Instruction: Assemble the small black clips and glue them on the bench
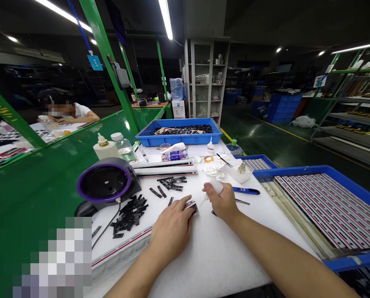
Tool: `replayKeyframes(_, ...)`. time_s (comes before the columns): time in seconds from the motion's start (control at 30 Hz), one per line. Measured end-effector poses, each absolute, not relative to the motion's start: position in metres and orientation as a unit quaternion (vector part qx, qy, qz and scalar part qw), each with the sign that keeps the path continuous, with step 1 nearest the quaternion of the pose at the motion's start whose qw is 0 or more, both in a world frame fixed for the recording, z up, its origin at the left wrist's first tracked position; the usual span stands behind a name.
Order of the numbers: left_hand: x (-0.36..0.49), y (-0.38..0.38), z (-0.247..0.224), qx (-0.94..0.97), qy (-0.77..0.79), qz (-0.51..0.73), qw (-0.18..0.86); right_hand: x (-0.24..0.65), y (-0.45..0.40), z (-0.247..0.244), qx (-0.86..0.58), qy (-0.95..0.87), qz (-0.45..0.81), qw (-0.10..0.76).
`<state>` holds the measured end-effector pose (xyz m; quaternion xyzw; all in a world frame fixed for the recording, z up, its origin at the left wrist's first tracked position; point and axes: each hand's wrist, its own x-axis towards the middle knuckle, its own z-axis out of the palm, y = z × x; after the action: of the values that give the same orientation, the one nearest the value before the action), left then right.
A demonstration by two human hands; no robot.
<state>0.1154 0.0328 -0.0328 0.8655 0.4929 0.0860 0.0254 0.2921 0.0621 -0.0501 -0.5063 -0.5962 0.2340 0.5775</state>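
Observation:
My left hand (173, 228) is closed over a long white strip with a red line (125, 245), near the strip's far end. That end shows past my fingertips, and the strip runs back toward the lower left. In my right hand (225, 203) is a small white squeeze bottle (215, 186), tilted with its thin nozzle pointing down and left, just right of the strip's end. A heap of small black pieces (130, 215) lies left of my left hand. More black pieces (174, 183) are spread beyond it.
A round fan-like device with a purple rim (104, 181) stands at the left, its cable on the table. A blue utility knife (246, 191) and tweezers (242, 202) lie beyond my right hand. Blue trays flank the table: one at the back (180, 140), one of strips right (330, 170). Another person (84, 112) sits left.

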Motion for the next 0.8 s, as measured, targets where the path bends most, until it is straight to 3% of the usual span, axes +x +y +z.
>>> replayKeyframes(0.8, 0.1176, 0.034, -0.0289, 0.864, 0.497, 0.073, 0.03, 0.2911, 0.0611, -0.0477, -0.506, -0.598, 0.233, 0.576)
